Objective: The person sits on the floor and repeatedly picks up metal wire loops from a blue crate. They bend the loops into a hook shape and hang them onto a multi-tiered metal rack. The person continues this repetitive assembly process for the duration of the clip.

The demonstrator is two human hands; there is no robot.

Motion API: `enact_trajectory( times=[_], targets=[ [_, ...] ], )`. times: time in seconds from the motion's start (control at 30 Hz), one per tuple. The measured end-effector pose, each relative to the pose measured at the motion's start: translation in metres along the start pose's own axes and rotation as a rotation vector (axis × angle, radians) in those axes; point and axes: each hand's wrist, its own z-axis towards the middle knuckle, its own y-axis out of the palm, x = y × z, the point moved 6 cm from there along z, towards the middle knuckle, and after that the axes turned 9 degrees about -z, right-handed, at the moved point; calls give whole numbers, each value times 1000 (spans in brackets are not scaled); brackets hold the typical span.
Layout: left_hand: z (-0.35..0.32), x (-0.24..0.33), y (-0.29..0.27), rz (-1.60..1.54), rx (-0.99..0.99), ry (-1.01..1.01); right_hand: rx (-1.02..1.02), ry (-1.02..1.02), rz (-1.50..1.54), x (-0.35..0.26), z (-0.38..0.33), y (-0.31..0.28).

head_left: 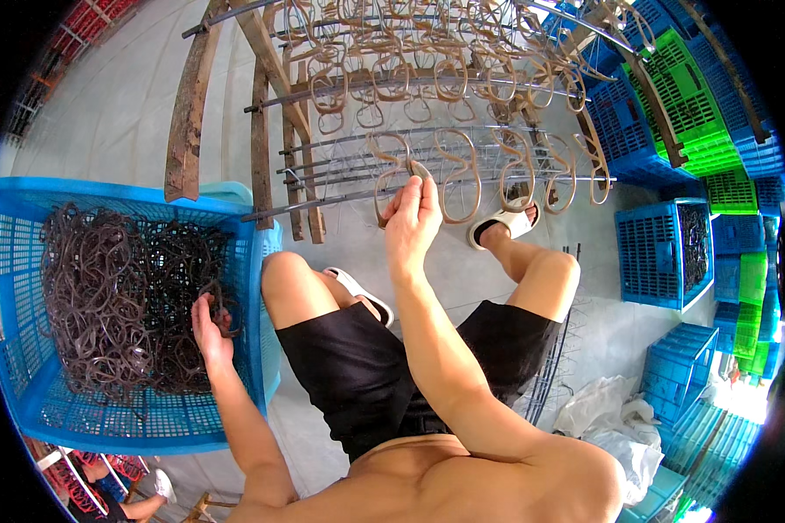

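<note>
Shorts [371, 366] of black cloth cover the lap of the seated person, knees spread so that the work sits within reach on both sides. The left hand [208, 324] is down in the blue plastic crate [22, 261] just beside the left knee, its fingers curled loosely around one dark loop [222, 314] at the edge of the heap; whether it has truly gripped the loop I cannot tell. The crate has lattice walls and holds a tangled heap of dark loops [113, 296], thin, brownish-black, bent into rounded shapes, kept close so a hand can dip in without looking.

The right hand [412, 218] is stretched forward and up, thumb and fingers pinched together on a pale tan loop [391, 170] at the wire rack [445, 166]. This loop hangs from a thin metal rod, which is likely why the arm is raised: the rods carry the pieces spaced apart in rows.

The rack rests on rough, weathered wooden slats [187, 113], tilted, with several tiers of rods strung with more tan loops [462, 78], smooth and slightly glossy. A white sandal [506, 222] on the right foot sits on the pale concrete floor [105, 105] under the rack. Farther right stand stacked crates [698, 113], blue and green, of the same lattice plastic, one holding more dark pieces.
</note>
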Motion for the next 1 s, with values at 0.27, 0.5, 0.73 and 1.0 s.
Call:
enact_trajectory(
  times=[0.27,0.5,0.73,1.0],
  targets=[
    [-12,9,6,30,-40,40,-56,-28,-167,-5,-9,24],
    [-18,12,4,3,-21,132,-34,-193,-602,-19,-11,24],
    [-40,35,18,-48,-144,258,-156,-37,-524,-15,8,7],
    [-110,78,65,216,-838,279,-136,-671,-1048,-84,-59,8]
  ],
)
